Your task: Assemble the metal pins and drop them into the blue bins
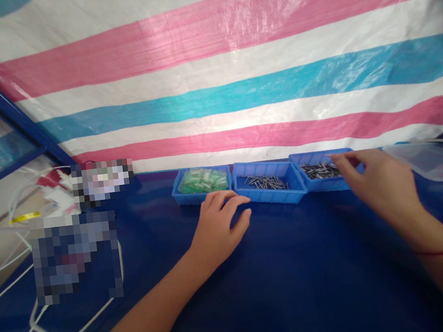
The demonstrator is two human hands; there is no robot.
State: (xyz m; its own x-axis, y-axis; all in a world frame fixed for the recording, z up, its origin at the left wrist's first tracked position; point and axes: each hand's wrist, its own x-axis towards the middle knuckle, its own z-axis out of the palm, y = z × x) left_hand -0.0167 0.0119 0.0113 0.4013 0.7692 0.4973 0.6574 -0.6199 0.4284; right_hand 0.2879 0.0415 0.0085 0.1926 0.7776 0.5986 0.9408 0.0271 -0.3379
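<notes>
Three small blue bins stand in a row at the back of a dark blue table (298,274). The left bin (202,184) holds pale green plastic pieces. The middle bin (269,183) and the right bin (320,170) hold thin metal pins. My left hand (218,227) rests on the table just in front of the left and middle bins, fingers curled loosely, holding nothing. My right hand (375,180) reaches into the right bin, its fingertips pinched together over the pins; whether a pin is between them is too small to see.
A clear plastic lid or tray (437,161) lies at the right. White cables (43,325) and a blurred-out device sit at the left edge. A striped pink, white and blue tarp (214,71) hangs right behind the bins.
</notes>
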